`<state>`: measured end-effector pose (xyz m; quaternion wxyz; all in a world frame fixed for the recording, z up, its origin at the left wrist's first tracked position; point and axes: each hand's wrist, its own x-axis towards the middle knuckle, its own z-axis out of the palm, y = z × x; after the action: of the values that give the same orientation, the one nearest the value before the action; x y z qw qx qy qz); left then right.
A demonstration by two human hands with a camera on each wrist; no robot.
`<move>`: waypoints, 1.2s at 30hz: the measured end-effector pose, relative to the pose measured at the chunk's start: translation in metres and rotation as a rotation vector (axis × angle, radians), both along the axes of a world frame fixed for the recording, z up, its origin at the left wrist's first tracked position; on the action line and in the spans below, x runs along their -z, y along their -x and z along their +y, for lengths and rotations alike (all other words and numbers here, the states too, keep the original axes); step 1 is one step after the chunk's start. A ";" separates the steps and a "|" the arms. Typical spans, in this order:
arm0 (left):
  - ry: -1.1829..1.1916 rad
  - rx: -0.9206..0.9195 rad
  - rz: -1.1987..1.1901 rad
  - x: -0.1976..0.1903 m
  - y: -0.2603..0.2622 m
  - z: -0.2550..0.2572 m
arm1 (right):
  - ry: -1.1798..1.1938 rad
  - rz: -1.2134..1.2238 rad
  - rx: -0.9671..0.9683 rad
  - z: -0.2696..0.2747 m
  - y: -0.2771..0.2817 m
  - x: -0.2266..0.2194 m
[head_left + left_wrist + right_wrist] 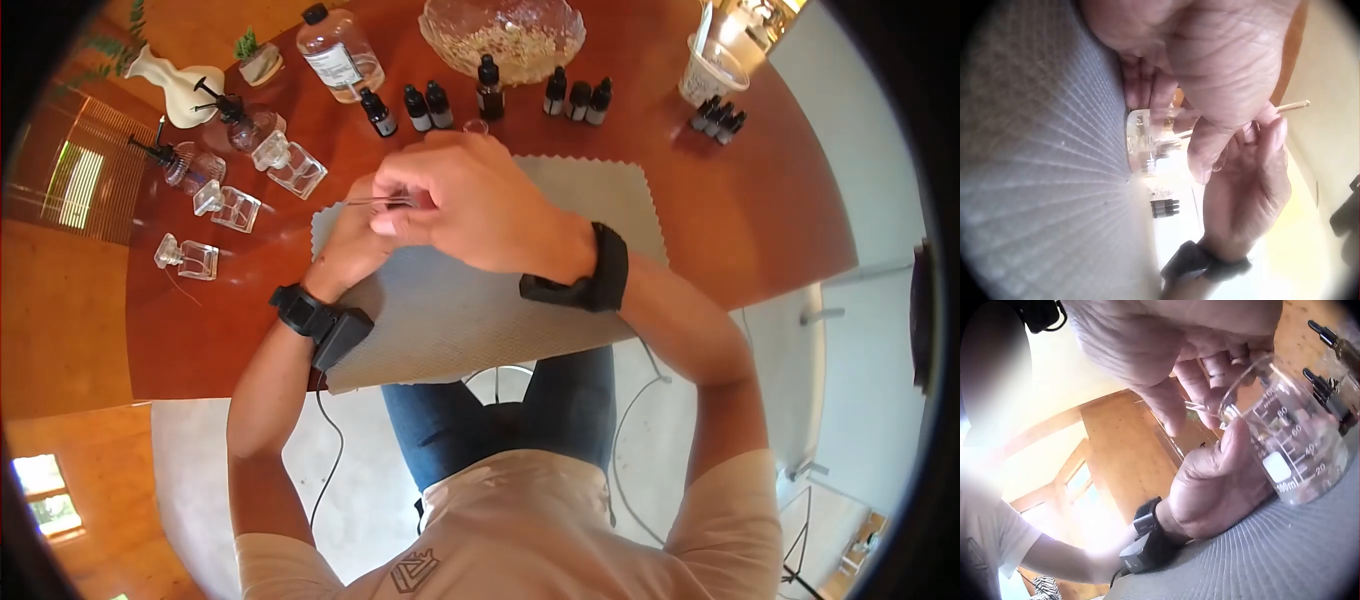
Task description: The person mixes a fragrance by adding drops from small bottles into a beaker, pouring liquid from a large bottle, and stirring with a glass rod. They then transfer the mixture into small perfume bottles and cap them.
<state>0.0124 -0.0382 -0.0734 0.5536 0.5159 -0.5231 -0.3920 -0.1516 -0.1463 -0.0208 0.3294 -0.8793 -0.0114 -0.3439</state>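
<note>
Your left hand [350, 245] curls around a clear glass beaker [1291, 440], with the thumb laid against the glass near the rim. The beaker bears white graduations at 20, 40, 60 and 80 and a 100 ml mark. Its base meets the grey textured mat [450, 320] near the far edge; contents cannot be told through the glare.

Your right hand [480, 200] is above and beside the left, close to the beaker's mouth, and pinches a thin rod [1294, 106] between thumb and fingers. One end projects past the fingers; whether the other end is inside the beaker, you cannot tell from these views. Exact type of rod: not clear. Both wrists carry black straps.

Bench layout, head view: beyond the mat, small black-capped bottles stand in a loose row on the red-brown table [760, 200]: one, then a pair, then a taller dropper bottle [489, 92], then three together. A small dark cluster of vials [717, 120] lies at the right, near a cup [712, 75] holding a pale stick. Behind the row are a large labelled bottle [340, 55] and a glass bowl [503, 40] of pale pieces. At the left are three square stoppered bottles [295, 170], two black-topped spray bottles [245, 125], a white vase [175, 88] and a potted plant [260, 62].
</note>
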 end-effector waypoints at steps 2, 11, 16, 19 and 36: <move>-0.086 0.124 -0.083 -0.009 -0.004 -0.002 | -0.041 0.056 0.078 -0.003 0.003 0.000; -0.051 0.132 -0.067 -0.025 0.010 -0.008 | -0.468 -0.088 0.088 -0.038 0.027 -0.012; -0.046 0.125 -0.057 -0.022 0.010 -0.008 | -0.280 -0.085 0.057 -0.033 0.030 -0.012; -0.119 0.131 -0.111 -0.026 0.007 -0.007 | -0.415 -0.145 -0.100 -0.029 0.023 -0.007; -0.058 0.158 -0.062 -0.022 0.008 -0.009 | -0.496 -0.059 -0.097 -0.034 0.030 -0.009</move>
<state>0.0043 -0.0471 -0.0514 0.4895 0.5007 -0.5674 -0.4332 -0.1813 -0.1803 -0.0118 0.5507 -0.7595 0.0216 -0.3456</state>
